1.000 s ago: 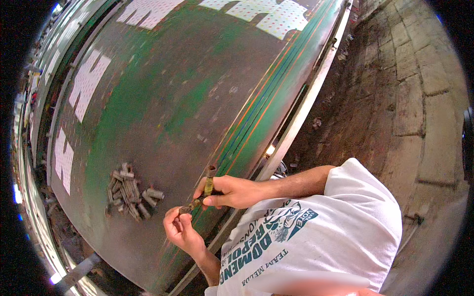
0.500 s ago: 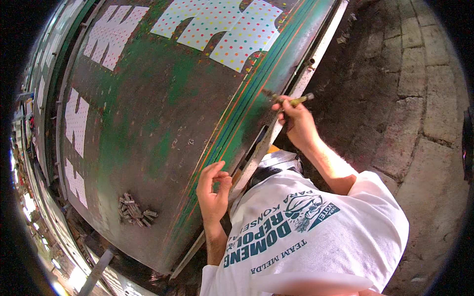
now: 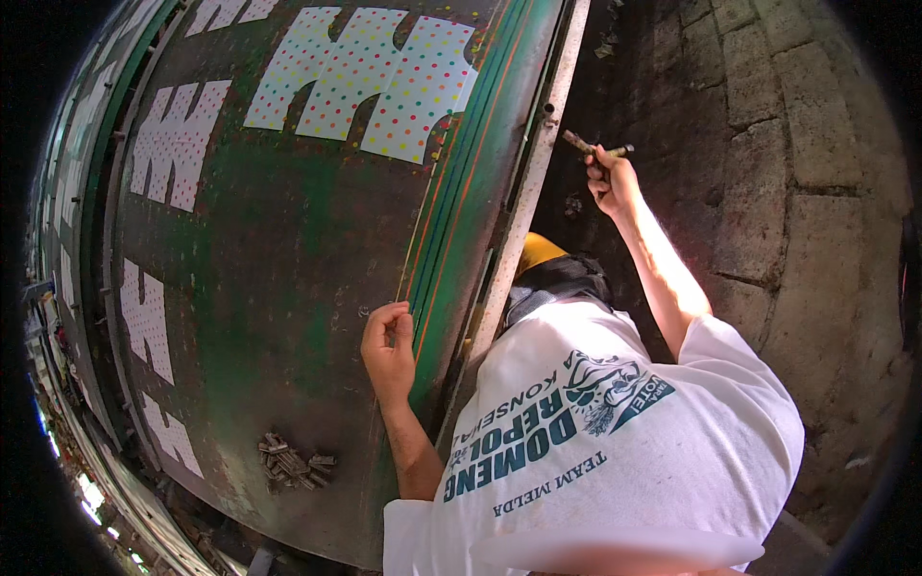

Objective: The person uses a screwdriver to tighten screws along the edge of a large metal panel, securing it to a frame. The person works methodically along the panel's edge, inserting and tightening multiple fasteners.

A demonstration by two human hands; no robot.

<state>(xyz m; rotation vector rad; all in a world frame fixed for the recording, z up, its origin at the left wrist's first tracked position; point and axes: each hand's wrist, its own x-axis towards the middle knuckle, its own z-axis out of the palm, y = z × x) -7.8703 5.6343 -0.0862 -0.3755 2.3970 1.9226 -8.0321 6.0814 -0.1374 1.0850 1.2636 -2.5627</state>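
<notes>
My right hand is closed round a short, stick-like tool with a brownish end and a yellowish body. It is held out past the table's right edge, above the dark floor. Over the long green-and-dark table, my left hand hovers near the coloured lines along that edge. Its fingers are bent, with thumb and fingertips together; whatever they may pinch is too small to make out. White dotted cut pieces lie flat on the far part of the table.
A pale metal rail runs along the table's right side, with a small bolt-like stub on it. Several small metal pieces lie heaped at the near left. More dotted pieces line the left side. Stone paving is at right.
My right hand has swung away from the table edge with the tool, out over the floor. My left hand's fingers have come closer together. The view has shifted, so the table appears turned.
</notes>
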